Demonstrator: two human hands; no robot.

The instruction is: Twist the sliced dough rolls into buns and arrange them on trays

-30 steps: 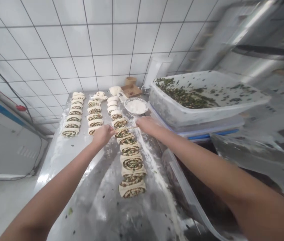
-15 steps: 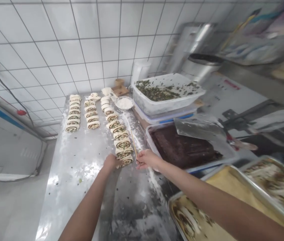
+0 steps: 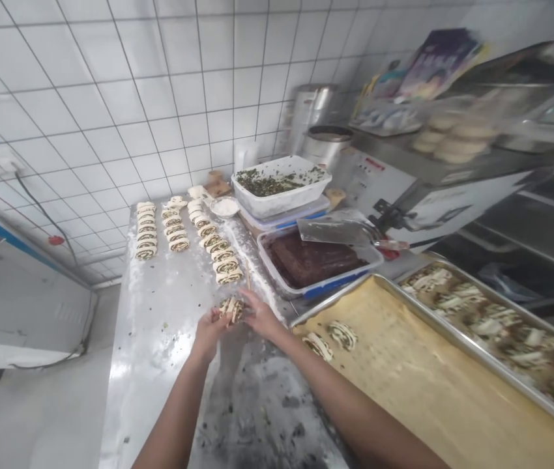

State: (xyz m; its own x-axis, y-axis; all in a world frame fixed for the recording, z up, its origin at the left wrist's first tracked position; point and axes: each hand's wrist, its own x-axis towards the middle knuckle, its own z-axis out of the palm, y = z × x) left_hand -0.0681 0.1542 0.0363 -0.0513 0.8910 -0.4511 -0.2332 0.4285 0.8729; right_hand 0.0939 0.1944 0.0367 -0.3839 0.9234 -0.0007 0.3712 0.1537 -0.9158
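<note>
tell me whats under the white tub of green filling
A clear plastic container with blue trim sits beneath the white tub of chopped green filling. The tub covers its top, so its contents cannot be seen.

— Where are the hands?

— Low in the middle of the view, close together. The left hand point(image 3: 208, 336) is cupped, fingers curled upward. The right hand point(image 3: 262, 319) comes in from the other side, fingers bent downward.

— And the arms?

— Both bare, reaching forward from the bottom edge: the left arm point(image 3: 174, 410) steep, the right arm point(image 3: 335, 397) slanting in from the lower right.
</note>
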